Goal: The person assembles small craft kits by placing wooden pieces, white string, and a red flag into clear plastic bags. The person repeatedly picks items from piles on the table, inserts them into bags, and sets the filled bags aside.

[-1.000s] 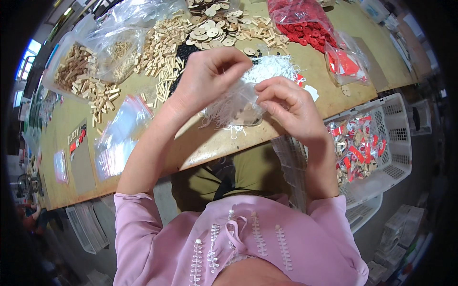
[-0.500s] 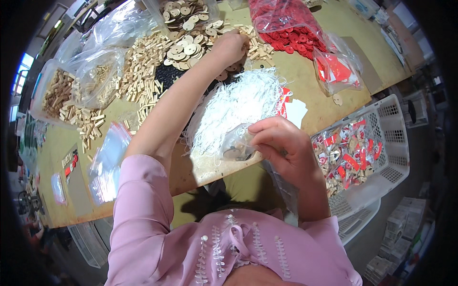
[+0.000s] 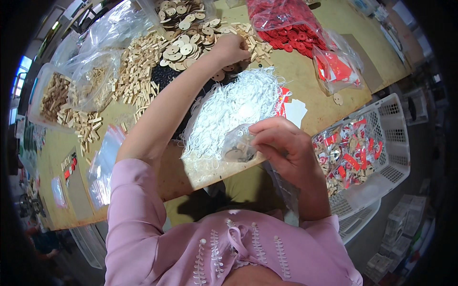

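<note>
My left hand [image 3: 231, 50] reaches to the far side of the white string pile [image 3: 234, 105], beside wooden discs [image 3: 181, 50] and small wooden blocks [image 3: 260, 50]. Its fingers are curled inward, and what they hold, if anything, is hidden. Near the table's front edge, my right hand [image 3: 284, 143] pinches a small clear plastic bag [image 3: 239, 143] between thumb and fingers. Inside that bag a round wooden disc shows, along with other pieces too blurred to name. Black small parts [image 3: 164, 78] lie partly behind my left forearm.
A bag of red discs [image 3: 291, 33] lies at the back, with bagged red cards [image 3: 336, 71] nearer. At right stands a white basket [image 3: 393, 138] of filled packets. Flat clear bags [image 3: 102, 167] and a plastic tub [image 3: 38, 105] of wooden pieces are on the left.
My left hand has drawn slightly nearer, its fingers more curled. The right hand keeps the bag in nearly the same place.
</note>
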Demonstrator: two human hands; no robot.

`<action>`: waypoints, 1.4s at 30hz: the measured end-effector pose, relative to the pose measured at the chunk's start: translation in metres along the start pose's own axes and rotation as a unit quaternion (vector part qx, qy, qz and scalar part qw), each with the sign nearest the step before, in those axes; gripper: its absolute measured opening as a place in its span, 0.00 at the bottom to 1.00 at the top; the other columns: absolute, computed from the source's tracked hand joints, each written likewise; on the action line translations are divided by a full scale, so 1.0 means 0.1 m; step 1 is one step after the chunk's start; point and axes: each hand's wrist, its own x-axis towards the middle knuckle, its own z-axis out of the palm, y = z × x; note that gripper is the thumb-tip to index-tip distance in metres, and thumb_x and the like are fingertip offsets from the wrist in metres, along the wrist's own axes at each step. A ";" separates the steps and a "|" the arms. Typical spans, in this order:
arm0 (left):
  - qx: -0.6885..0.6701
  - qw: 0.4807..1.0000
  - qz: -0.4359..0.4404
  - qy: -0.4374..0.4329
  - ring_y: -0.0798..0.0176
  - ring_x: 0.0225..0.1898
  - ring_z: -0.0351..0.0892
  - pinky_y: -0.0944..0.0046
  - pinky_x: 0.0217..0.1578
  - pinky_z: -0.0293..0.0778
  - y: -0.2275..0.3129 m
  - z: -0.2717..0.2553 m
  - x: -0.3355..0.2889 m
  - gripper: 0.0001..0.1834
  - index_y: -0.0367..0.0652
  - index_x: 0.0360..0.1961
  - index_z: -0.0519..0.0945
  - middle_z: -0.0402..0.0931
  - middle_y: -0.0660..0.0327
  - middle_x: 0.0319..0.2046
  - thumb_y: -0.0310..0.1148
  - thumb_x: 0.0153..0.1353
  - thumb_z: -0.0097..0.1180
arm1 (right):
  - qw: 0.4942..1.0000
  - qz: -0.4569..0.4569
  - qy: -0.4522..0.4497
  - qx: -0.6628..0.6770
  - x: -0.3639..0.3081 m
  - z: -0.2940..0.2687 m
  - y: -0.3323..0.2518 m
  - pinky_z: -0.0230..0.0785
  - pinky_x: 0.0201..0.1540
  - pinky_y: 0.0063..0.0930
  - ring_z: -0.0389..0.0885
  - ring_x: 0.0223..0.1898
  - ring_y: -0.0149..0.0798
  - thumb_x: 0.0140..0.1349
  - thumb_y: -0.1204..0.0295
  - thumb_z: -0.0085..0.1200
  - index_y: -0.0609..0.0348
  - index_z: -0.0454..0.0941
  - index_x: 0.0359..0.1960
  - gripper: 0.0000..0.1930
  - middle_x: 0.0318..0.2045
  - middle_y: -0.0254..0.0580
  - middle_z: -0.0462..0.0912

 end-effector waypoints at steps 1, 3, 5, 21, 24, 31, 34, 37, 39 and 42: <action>0.030 0.999 -0.016 -0.003 0.52 0.36 0.86 0.56 0.42 0.80 0.04 0.04 0.02 0.19 0.43 0.37 0.85 0.86 0.55 0.33 0.46 0.52 0.69 | 1.000 -0.010 0.002 0.001 0.00 0.01 0.01 0.76 0.46 0.32 0.84 0.45 0.45 0.58 0.85 0.62 0.63 0.80 0.39 0.09 0.44 0.46 0.84; 0.040 0.998 -0.045 -0.029 0.51 0.38 0.86 0.55 0.43 0.80 0.15 0.06 0.01 0.21 0.44 0.38 0.84 0.86 0.54 0.35 0.49 0.50 0.70 | 1.000 -0.029 0.008 0.002 0.00 0.03 0.03 0.75 0.45 0.29 0.84 0.43 0.41 0.59 0.86 0.60 0.65 0.81 0.39 0.08 0.44 0.47 0.84; 0.052 0.996 -0.056 -0.042 0.51 0.39 0.86 0.55 0.44 0.80 0.28 0.04 -0.03 0.22 0.44 0.39 0.84 0.86 0.54 0.35 0.48 0.50 0.70 | 1.000 -0.022 0.007 -0.001 -0.01 0.02 0.03 0.75 0.45 0.30 0.84 0.43 0.41 0.59 0.86 0.60 0.65 0.81 0.39 0.08 0.44 0.48 0.84; -0.257 0.962 -0.061 -0.061 0.77 0.24 0.72 0.73 0.23 0.69 -0.03 -0.12 -0.20 0.10 0.45 0.36 0.79 0.78 0.68 0.28 0.32 0.58 0.69 | 0.999 0.022 0.010 -0.027 0.02 -0.02 -0.01 0.75 0.49 0.31 0.83 0.46 0.41 0.62 0.82 0.60 0.64 0.82 0.38 0.04 0.44 0.46 0.85; -0.111 0.994 0.000 0.007 0.69 0.28 0.77 0.66 0.31 0.75 0.07 0.02 -0.06 0.16 0.44 0.40 0.78 0.80 0.64 0.29 0.36 0.55 0.72 | 0.999 -0.008 -0.005 -0.054 0.05 -0.01 0.05 0.76 0.49 0.34 0.84 0.46 0.47 0.62 0.81 0.61 0.61 0.82 0.39 0.05 0.44 0.45 0.84; -0.028 0.999 0.026 0.028 0.64 0.31 0.79 0.61 0.33 0.74 0.08 0.06 -0.02 0.18 0.47 0.40 0.78 0.78 0.62 0.27 0.36 0.50 0.71 | 0.998 0.001 -0.008 -0.060 0.05 0.03 0.00 0.73 0.51 0.32 0.83 0.47 0.41 0.63 0.80 0.61 0.64 0.82 0.38 0.03 0.44 0.46 0.85; -0.165 0.985 0.039 0.014 0.72 0.31 0.76 0.68 0.29 0.72 0.02 -0.12 -0.22 0.16 0.46 0.42 0.78 0.77 0.69 0.29 0.33 0.56 0.71 | 0.998 0.002 -0.007 -0.056 0.05 -0.01 0.05 0.73 0.51 0.31 0.82 0.47 0.40 0.62 0.81 0.61 0.64 0.82 0.38 0.04 0.44 0.44 0.84; -0.329 0.939 0.073 -0.063 0.76 0.34 0.76 0.72 0.33 0.73 0.57 -0.54 -0.85 0.15 0.44 0.44 0.77 0.76 0.71 0.33 0.29 0.61 0.70 | 0.998 0.015 -0.004 -0.057 0.05 -0.04 0.05 0.73 0.51 0.30 0.82 0.47 0.39 0.62 0.82 0.60 0.64 0.82 0.38 0.04 0.45 0.44 0.84; -0.347 0.924 0.149 -0.068 0.77 0.37 0.75 0.72 0.38 0.73 0.82 -0.68 -1.26 0.15 0.44 0.43 0.77 0.75 0.72 0.35 0.29 0.60 0.72 | 0.998 0.038 -0.017 -0.037 0.09 -0.01 -0.02 0.74 0.50 0.28 0.81 0.48 0.37 0.62 0.83 0.60 0.64 0.82 0.38 0.04 0.48 0.43 0.82; -0.250 0.953 0.142 -0.093 0.78 0.38 0.73 0.72 0.39 0.73 1.07 -0.81 -1.77 0.14 0.45 0.42 0.77 0.73 0.73 0.34 0.29 0.61 0.71 | 0.997 0.048 -0.043 -0.044 0.14 0.04 -0.09 0.74 0.50 0.27 0.81 0.49 0.36 0.62 0.83 0.60 0.64 0.83 0.38 0.04 0.50 0.44 0.81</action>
